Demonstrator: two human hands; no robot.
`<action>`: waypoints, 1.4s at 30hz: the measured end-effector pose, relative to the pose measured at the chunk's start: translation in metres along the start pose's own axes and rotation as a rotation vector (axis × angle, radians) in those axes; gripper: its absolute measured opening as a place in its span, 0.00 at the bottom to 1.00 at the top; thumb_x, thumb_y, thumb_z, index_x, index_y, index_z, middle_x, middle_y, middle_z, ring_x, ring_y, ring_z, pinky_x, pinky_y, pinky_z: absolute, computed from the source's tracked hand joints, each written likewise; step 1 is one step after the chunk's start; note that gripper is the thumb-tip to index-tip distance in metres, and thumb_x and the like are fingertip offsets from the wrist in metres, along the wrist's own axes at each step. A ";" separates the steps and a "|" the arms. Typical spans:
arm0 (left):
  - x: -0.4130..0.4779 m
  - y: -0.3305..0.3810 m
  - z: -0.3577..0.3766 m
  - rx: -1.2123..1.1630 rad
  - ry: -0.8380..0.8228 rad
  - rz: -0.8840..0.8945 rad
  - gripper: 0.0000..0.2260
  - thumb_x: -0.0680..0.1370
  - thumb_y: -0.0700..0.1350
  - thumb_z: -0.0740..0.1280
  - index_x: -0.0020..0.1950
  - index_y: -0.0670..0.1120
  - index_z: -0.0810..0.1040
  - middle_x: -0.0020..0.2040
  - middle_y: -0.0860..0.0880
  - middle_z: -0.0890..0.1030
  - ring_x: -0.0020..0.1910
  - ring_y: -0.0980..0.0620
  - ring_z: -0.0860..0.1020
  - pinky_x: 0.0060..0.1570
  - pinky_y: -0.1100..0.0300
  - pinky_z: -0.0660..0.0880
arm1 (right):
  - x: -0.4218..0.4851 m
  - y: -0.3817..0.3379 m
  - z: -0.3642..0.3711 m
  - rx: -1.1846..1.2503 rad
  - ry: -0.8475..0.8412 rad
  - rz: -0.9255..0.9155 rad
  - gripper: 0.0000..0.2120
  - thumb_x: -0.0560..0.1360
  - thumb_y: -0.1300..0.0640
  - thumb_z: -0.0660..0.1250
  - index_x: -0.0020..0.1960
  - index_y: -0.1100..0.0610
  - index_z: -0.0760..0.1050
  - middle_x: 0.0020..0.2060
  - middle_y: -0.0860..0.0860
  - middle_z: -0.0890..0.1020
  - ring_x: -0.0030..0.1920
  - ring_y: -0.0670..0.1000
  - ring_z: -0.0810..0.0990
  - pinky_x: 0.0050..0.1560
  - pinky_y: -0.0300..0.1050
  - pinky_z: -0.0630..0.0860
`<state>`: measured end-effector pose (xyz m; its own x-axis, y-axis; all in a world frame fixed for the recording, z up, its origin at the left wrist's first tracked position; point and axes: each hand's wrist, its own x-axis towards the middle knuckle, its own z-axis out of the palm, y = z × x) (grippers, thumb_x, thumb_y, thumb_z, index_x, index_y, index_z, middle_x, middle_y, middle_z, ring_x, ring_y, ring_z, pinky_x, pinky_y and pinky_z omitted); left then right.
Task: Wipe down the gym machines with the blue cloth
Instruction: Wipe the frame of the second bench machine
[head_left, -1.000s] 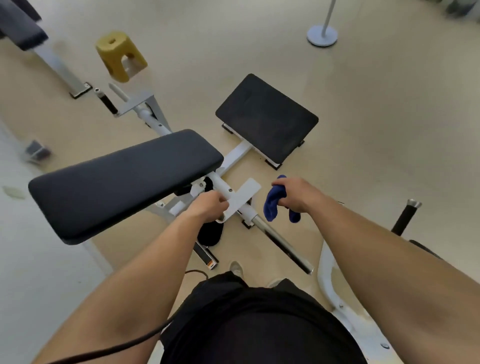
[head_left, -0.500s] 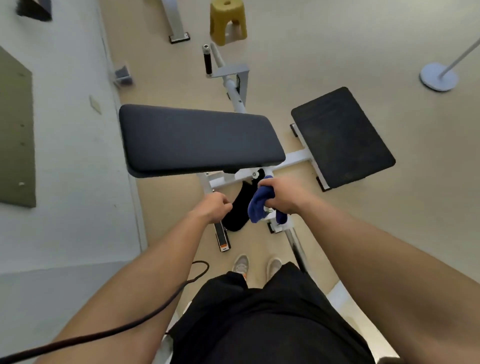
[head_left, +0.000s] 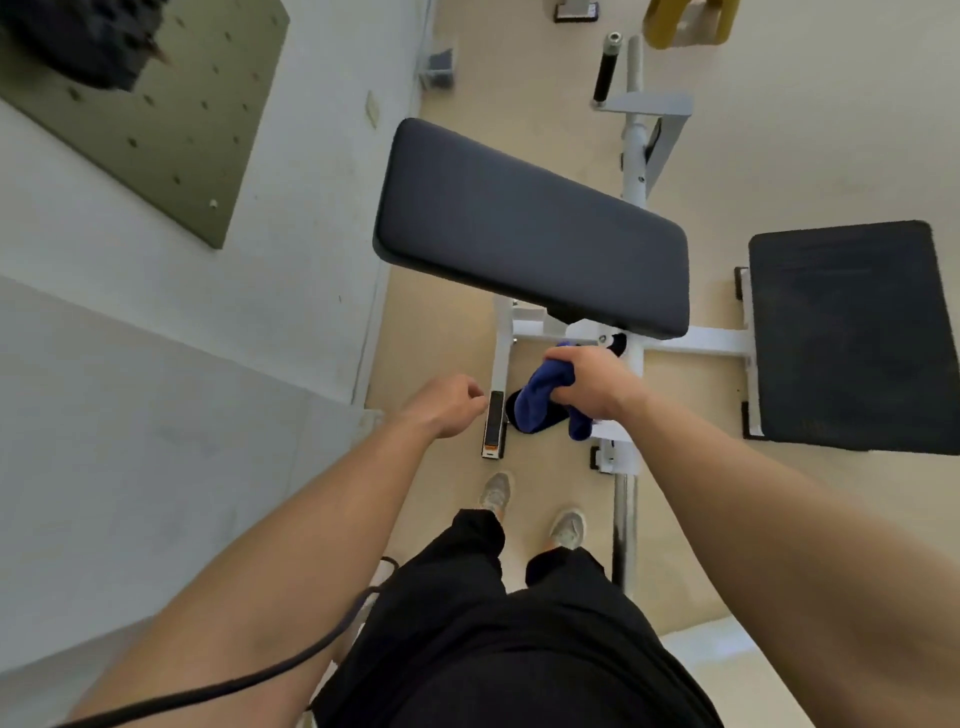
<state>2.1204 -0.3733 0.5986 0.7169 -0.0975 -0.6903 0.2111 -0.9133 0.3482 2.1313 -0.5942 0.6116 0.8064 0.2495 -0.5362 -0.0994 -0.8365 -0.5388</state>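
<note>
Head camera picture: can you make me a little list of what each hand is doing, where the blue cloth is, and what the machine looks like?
left hand: fingers curled, holding nothing, beside the white frame
right hand: grips the blue cloth below the black pad
blue cloth: bunched, hanging from the right hand
machine: white frame, long black pad on top, black platform to the right
nearby: yellow stool at the top edge

The person is wearing a black top (head_left: 524, 691) and loose black trousers (head_left: 457, 582), with pale grey trainers (head_left: 496, 491) showing below. A thin dark cable (head_left: 291, 670) is running across the left forearm toward the waist.
</note>
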 end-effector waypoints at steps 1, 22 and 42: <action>-0.004 -0.006 0.003 -0.015 0.002 -0.019 0.16 0.82 0.51 0.61 0.66 0.47 0.78 0.63 0.48 0.80 0.61 0.48 0.77 0.61 0.54 0.73 | 0.003 -0.001 0.004 -0.008 -0.021 -0.009 0.15 0.75 0.57 0.69 0.61 0.51 0.74 0.49 0.49 0.77 0.53 0.55 0.78 0.51 0.51 0.77; 0.084 -0.179 0.040 -0.194 -0.162 -0.148 0.14 0.81 0.49 0.62 0.64 0.47 0.79 0.62 0.46 0.81 0.61 0.46 0.77 0.62 0.55 0.72 | 0.138 -0.046 0.135 -0.065 -0.201 0.094 0.18 0.75 0.58 0.69 0.64 0.51 0.74 0.48 0.50 0.82 0.50 0.53 0.81 0.52 0.51 0.78; 0.430 -0.276 0.190 -0.188 0.035 -0.045 0.13 0.81 0.52 0.59 0.62 0.52 0.78 0.58 0.49 0.81 0.55 0.47 0.78 0.55 0.55 0.75 | 0.428 0.139 0.364 0.026 -0.022 0.058 0.25 0.74 0.54 0.68 0.69 0.43 0.70 0.53 0.49 0.79 0.48 0.50 0.80 0.50 0.49 0.80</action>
<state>2.2440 -0.2385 0.0853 0.7258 -0.0421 -0.6866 0.3610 -0.8263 0.4323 2.2507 -0.4258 0.0708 0.7860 0.2118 -0.5808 -0.1612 -0.8368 -0.5233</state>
